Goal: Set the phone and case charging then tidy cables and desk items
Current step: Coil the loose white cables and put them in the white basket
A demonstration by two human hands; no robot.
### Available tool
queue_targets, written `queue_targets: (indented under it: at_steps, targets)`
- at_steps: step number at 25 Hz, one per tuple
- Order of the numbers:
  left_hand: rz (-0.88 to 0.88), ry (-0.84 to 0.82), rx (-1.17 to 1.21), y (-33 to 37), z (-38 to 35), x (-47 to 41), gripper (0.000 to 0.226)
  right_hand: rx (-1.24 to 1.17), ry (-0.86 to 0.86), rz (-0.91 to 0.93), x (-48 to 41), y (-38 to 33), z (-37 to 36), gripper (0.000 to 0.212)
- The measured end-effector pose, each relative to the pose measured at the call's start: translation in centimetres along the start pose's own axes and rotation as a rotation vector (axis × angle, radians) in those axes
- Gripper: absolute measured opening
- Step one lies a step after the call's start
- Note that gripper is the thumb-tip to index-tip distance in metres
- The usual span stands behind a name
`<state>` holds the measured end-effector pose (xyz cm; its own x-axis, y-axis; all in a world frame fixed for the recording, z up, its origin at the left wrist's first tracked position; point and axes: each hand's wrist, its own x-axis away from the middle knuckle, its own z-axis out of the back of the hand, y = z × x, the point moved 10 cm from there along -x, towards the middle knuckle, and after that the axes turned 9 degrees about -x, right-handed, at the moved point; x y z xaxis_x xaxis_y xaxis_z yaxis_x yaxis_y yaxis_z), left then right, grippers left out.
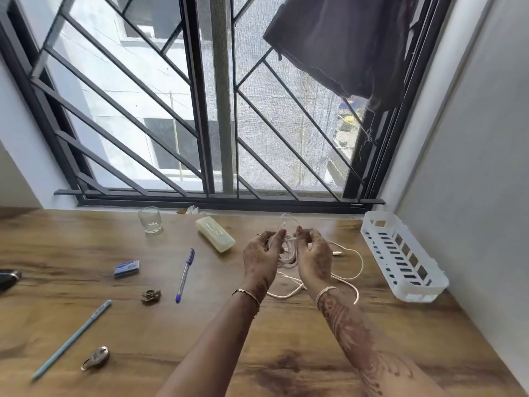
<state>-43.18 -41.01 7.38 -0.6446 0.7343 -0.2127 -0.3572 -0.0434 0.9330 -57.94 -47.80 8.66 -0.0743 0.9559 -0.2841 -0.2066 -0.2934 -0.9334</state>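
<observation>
Mid-tidy: left hand [262,253] grips the coiled white cable [286,255], right hand [310,255] pinches a strand, loose tail trailing across the desk [200,353]. Pens, small items unsorted; basket [400,262] looks empty. Charging unverifiable.

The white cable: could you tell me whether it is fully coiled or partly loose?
Partly coiled: left hand and right hand hold loops of white cable; the rest trails on the desk.

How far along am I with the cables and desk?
Done: no charging is visible. In hand: left hand and right hand hold the cable partly coiled; its tail lies on the desk. Left: blue pen, box and glass lie loose, outside the basket.
</observation>
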Motion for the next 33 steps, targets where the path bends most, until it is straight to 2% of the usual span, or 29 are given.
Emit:
queue_targets:
  at_steps: [4, 8, 12, 16, 18, 21, 24, 28, 31, 33]
  targets:
    - [0.037, 0.015, 0.065, -0.4, 0.3, -0.7, 0.018, 0.154, -0.185, -0.019, 1.2, 0.5, -2.1, 0.046]
    - [0.094, -0.009, 0.181, -2.2, 0.3, -1.3, 0.017, 0.305, -0.265, 0.080, 1.7, -0.2, -3.5, 0.060]
    - [0.118, -0.092, 0.294, -2.4, -0.5, -1.2, 0.013, 0.310, -0.303, 0.058, 2.4, -0.5, -4.1, 0.054]
    - [0.186, -0.236, 0.446, -2.8, -2.7, -0.4, 0.014, 0.314, -0.320, -0.081, 2.8, 0.3, -3.5, 0.057]
    - [0.215, -0.275, 0.476, -3.2, -3.7, 0.1, 0.014, 0.330, -0.274, -0.096, 2.6, 0.6, -2.4, 0.056]
    - [0.221, -0.332, 0.497, -3.1, -5.4, 1.0, 0.014, 0.347, -0.194, -0.097, 2.2, 0.8, -0.3, 0.040]
    - [0.247, -0.395, 0.552, -2.8, -6.9, 1.5, 0.012, 0.270, -0.209, -0.110, 1.5, 1.0, 0.9, 0.037]
    - [0.260, -0.424, 0.563, -2.2, -8.7, 1.1, 0.010, 0.124, -0.166, -0.121, 0.3, 1.6, 3.1, 0.045]
    - [0.266, -0.408, 0.556, -1.7, -10.4, 0.6, 0.010, 0.021, -0.128, -0.141, -0.8, 2.3, 4.8, 0.031]
    - [0.268, -0.414, 0.549, -1.0, -11.9, 0.3, 0.010, -0.084, -0.168, -0.193, -2.0, 3.4, 5.8, 0.025]
